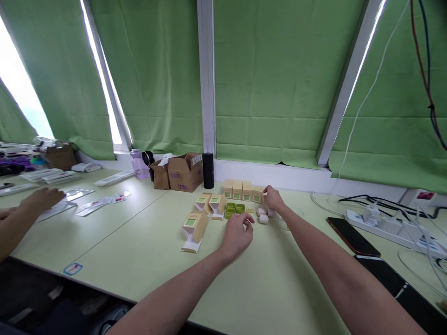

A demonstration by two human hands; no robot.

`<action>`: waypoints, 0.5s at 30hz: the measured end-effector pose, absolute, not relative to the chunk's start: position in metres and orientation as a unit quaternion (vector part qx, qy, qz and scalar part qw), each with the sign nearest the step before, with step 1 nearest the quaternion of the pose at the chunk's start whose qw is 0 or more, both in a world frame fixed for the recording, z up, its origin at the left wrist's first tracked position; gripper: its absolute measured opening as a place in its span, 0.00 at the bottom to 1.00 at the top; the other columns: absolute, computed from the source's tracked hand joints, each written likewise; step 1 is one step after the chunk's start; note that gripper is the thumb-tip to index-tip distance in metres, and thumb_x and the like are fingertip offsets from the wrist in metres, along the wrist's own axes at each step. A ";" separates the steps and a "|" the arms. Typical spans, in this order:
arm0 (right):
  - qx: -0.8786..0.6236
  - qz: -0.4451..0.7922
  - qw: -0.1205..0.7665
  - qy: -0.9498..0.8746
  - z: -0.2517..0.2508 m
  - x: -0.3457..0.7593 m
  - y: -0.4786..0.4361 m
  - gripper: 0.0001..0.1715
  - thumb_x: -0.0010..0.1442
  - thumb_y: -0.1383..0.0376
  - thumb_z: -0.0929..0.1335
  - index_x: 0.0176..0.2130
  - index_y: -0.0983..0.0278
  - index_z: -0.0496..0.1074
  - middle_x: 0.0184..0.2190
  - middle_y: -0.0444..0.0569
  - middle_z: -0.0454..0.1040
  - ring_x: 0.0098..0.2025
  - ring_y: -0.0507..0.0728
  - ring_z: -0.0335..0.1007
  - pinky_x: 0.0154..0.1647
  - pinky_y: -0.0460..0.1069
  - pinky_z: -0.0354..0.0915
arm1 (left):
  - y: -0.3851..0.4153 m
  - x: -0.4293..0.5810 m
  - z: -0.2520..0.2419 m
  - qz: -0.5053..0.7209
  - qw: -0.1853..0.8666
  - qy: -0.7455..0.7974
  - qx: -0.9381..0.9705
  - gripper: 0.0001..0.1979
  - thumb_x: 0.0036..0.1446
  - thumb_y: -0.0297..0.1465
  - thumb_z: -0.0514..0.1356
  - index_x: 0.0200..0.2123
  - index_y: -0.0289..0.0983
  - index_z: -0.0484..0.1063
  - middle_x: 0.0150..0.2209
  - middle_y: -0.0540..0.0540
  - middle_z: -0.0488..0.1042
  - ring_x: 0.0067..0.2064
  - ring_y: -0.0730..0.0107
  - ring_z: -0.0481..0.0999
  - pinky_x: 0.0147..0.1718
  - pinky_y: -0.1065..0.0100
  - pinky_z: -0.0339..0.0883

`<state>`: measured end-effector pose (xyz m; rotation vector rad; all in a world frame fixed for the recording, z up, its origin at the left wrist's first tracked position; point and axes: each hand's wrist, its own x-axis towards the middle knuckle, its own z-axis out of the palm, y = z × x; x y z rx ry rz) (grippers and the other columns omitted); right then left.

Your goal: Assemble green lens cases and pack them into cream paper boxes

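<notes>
At the right end of a row of small tan boxes (237,190), my right hand (274,199) has its fingers closed on the side of the last small box (257,195), which stands slightly askew. My left hand (239,232) hovers lower over the table, fingers loosely curled and apart, nothing seen in them. Just beyond it are several green cups (231,207) and tiny yellow pieces (249,211). Pale pink blocks (263,218) lie between my hands. Three tan boxes with open white flaps (198,224) lie to the left; each shows a green square.
Brown cartons (186,172) and a black cylinder (208,170) stand at the back. To the right are a phone (352,236), a power strip (391,228) and cables. Another person's hand (44,201) works at the left among flat packets (94,204). Clear plastic pieces (284,225) lie beneath my right forearm.
</notes>
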<state>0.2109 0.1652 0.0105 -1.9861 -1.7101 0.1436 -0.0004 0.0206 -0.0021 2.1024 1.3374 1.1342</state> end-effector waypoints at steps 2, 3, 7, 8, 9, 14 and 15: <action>-0.731 0.039 0.238 -0.638 0.010 0.212 0.159 0.14 0.63 0.71 0.66 0.49 0.62 0.70 0.50 0.56 0.74 0.46 0.59 0.74 0.40 0.49 0.63 | 0.020 0.000 -0.002 0.406 0.200 0.477 0.753 0.12 0.55 0.19 0.56 0.36 0.39 0.76 0.34 0.48 0.79 0.46 0.60 0.73 0.45 0.63 0.65; -0.730 0.033 0.228 -0.644 0.010 0.212 0.156 0.14 0.63 0.71 0.66 0.49 0.62 0.71 0.52 0.57 0.73 0.46 0.60 0.74 0.40 0.49 0.63 | 0.020 0.000 -0.001 0.407 0.200 0.475 0.754 0.12 0.55 0.19 0.56 0.36 0.39 0.76 0.34 0.48 0.79 0.46 0.60 0.73 0.45 0.63 0.65; -0.714 0.031 0.188 -0.674 0.007 0.206 0.146 0.11 0.65 0.66 0.66 0.47 0.57 0.74 0.52 0.53 0.72 0.49 0.61 0.74 0.41 0.50 0.65 | 0.020 0.001 -0.003 0.408 0.199 0.472 0.756 0.13 0.54 0.19 0.56 0.36 0.39 0.76 0.34 0.48 0.79 0.46 0.60 0.73 0.44 0.63 0.65; -0.710 0.032 0.180 -0.680 0.007 0.204 0.145 0.12 0.65 0.66 0.66 0.48 0.56 0.74 0.52 0.53 0.73 0.51 0.62 0.73 0.42 0.51 0.65 | 0.020 0.002 -0.003 0.408 0.200 0.472 0.756 0.13 0.54 0.19 0.56 0.36 0.40 0.77 0.34 0.48 0.79 0.46 0.60 0.73 0.44 0.63 0.65; -0.709 0.033 0.175 -0.683 0.006 0.202 0.145 0.14 0.64 0.66 0.66 0.49 0.56 0.74 0.53 0.53 0.73 0.52 0.63 0.73 0.43 0.51 0.66 | 0.021 0.002 -0.004 0.407 0.199 0.472 0.756 0.13 0.54 0.19 0.56 0.36 0.40 0.77 0.34 0.48 0.79 0.46 0.60 0.73 0.44 0.63 0.65; -0.716 0.040 0.158 -0.679 0.007 0.198 0.154 0.22 0.64 0.68 0.65 0.56 0.56 0.72 0.56 0.55 0.73 0.56 0.65 0.71 0.46 0.54 0.68 | 0.021 0.001 -0.005 0.407 0.196 0.473 0.757 0.13 0.54 0.19 0.56 0.36 0.40 0.76 0.34 0.48 0.79 0.46 0.60 0.73 0.45 0.63 0.65; -0.718 0.042 0.156 -0.678 0.008 0.198 0.156 0.23 0.65 0.68 0.65 0.57 0.56 0.71 0.56 0.56 0.73 0.56 0.65 0.71 0.47 0.54 0.68 | 0.020 0.001 -0.005 0.407 0.196 0.472 0.757 0.13 0.54 0.19 0.56 0.36 0.40 0.76 0.34 0.48 0.79 0.46 0.60 0.73 0.45 0.63 0.65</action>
